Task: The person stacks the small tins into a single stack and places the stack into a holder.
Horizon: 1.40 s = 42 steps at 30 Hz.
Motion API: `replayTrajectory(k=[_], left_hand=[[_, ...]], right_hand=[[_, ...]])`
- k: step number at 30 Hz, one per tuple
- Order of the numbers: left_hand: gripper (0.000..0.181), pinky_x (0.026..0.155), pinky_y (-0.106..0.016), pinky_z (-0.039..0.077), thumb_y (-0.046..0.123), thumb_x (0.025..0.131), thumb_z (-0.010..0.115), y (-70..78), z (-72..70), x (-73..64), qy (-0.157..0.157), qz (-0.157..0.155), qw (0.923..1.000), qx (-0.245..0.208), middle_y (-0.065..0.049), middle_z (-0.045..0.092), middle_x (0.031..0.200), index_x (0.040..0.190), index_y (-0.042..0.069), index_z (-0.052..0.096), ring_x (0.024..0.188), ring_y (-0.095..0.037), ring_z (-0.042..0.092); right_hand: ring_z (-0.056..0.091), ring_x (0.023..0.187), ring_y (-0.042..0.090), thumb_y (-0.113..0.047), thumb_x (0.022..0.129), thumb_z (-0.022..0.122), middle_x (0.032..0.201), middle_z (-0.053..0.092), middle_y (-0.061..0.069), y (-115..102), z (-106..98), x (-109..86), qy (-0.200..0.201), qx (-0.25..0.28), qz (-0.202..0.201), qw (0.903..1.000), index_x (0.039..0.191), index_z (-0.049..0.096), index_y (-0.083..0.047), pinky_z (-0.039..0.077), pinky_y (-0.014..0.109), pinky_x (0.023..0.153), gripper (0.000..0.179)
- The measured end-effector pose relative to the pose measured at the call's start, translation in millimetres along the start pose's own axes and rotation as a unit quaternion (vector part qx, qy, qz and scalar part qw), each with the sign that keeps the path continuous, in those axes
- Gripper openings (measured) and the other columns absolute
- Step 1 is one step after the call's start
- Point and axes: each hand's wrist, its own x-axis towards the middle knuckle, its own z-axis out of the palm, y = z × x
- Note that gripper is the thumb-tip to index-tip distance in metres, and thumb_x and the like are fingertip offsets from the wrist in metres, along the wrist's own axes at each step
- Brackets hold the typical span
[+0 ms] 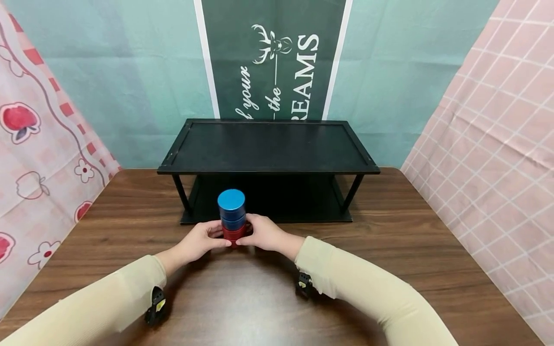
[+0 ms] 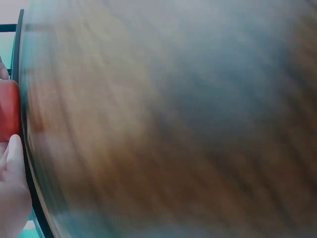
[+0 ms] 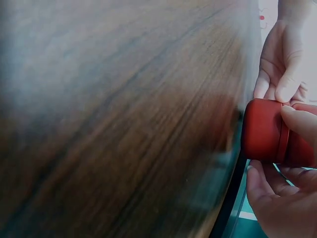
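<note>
A blue cylindrical canister [image 1: 231,206] with a bright flat lid stands upright on top of a red canister [image 1: 233,234]. My left hand [image 1: 202,241] holds the red one from the left, thumb at the front. From the other side my right hand [image 1: 266,234] grips it too, the two thumbs almost meeting. The right wrist view shows the red canister [image 3: 265,131] with a seam round it and fingers on both sides. Only a part of it appears at the edge of the left wrist view. Whether its base touches the table cannot be told.
Just behind the canisters stands a black two-level rack [image 1: 268,146], its lower shelf near the tabletop and thin posts at the sides. The brown wooden table [image 1: 389,259] extends left, right and toward me. Patterned cloths hang around it.
</note>
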Motion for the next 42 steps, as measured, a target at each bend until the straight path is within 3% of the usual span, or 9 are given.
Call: replayTrajectory(k=[25,42], left_hand=[[0.053,0.093,-0.037,0.045,0.012,0.083,0.071,18.7,32.4,29.0,-0.031,0.032,0.9990,-0.008,-0.020,0.055,0.127,0.128,-0.006,0.050,0.114,-0.031,0.055],[0.052,0.094,-0.039,0.045,0.012,0.085,0.069,24.2,51.3,44.1,-0.048,0.042,0.9979,-0.016,-0.019,0.054,0.128,0.130,-0.004,0.049,0.116,-0.031,0.053]], right_hand=[[0.061,0.098,0.019,-0.021,0.081,0.074,0.112,0.063,0.007,25.9,-24.6,-39.7,0.039,0.040,0.009,0.9984,0.121,0.055,-0.005,0.050,0.034,0.086,0.047],[0.061,0.097,0.018,-0.021,0.081,0.074,0.111,0.063,0.006,37.5,-35.8,-60.0,0.065,0.038,0.013,0.9971,0.121,0.056,-0.006,0.050,0.036,0.086,0.046]])
